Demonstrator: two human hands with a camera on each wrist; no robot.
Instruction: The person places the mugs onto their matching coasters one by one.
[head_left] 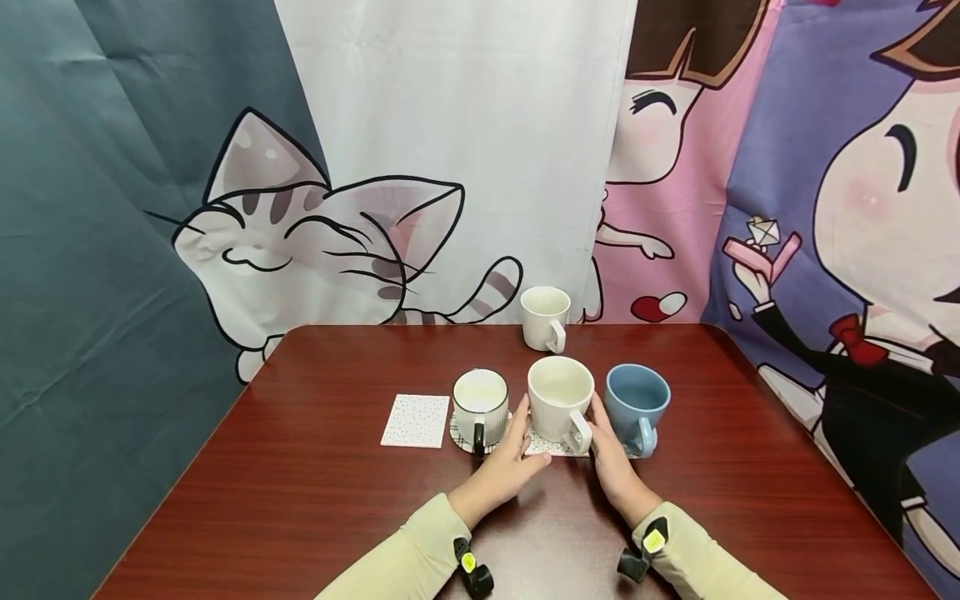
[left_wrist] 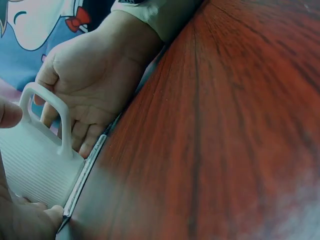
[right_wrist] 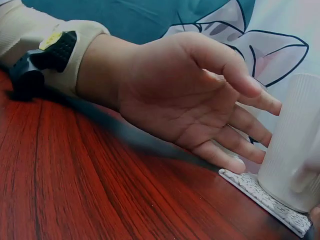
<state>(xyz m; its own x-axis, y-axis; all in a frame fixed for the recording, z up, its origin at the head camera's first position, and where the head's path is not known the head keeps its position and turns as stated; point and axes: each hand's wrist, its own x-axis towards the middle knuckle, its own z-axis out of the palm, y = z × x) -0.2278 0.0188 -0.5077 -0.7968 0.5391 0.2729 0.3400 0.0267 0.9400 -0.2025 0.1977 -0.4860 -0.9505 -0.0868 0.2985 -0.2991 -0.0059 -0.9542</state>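
A white ribbed mug [head_left: 557, 404] stands upright on a square speckled coaster [right_wrist: 260, 197], its handle [left_wrist: 55, 107] turned toward the person. My left hand [head_left: 501, 471] is at the mug's left side; in the right wrist view its loosely extended fingers [right_wrist: 250, 135] reach the ribbed wall. On the other side, my right hand [head_left: 617, 467] lies along the mug near the handle, fingers extended. To the left is a white mug with a black rim and handle [head_left: 480, 396] on a round plaid coaster [head_left: 456, 435]. A blue mug [head_left: 636, 396] stands to the right on a mostly hidden coaster.
Left of the mugs lies a bare square speckled coaster [head_left: 416, 421]. Another white ribbed mug [head_left: 544, 317] stands near the back edge of the reddish-brown table [head_left: 300, 483]. A cartoon-printed curtain [head_left: 465, 108] hangs behind.
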